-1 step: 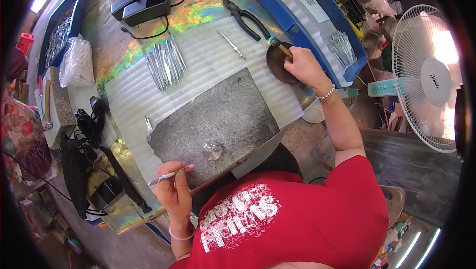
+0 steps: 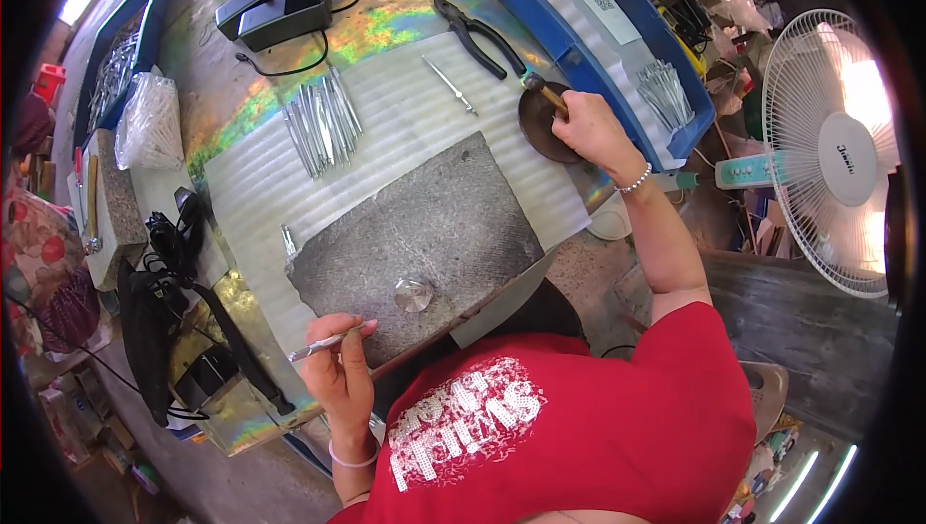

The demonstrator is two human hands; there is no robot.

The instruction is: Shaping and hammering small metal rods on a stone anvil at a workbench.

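My left hand [image 2: 340, 370] is at the near left corner of a grey stone slab [image 2: 415, 225], its fingers pinched round a slim silver metal rod [image 2: 323, 345]. On the slab, close to that hand, lies a small round shiny metal disc [image 2: 413, 294]. My right hand [image 2: 593, 133] is closed round a wooden-handled tool [image 2: 552, 97] with a dark end, over a round brown dish [image 2: 536, 125]. Fingers hide part of the handle. Black-handled pliers [image 2: 477, 39] lie beyond the dish. Left of them is a single thin silver piece [image 2: 449, 85].
Several silver rods [image 2: 323, 124] lie bundled on white foam sheeting [image 2: 395, 85]. A blue tray [image 2: 550, 13] holding more rods borders the right. Black adapters [image 2: 283, 19] sit at the back. Left are a clear bag [image 2: 149, 119] and a hammer [image 2: 92, 201]. A fan [image 2: 834, 152] stands right.
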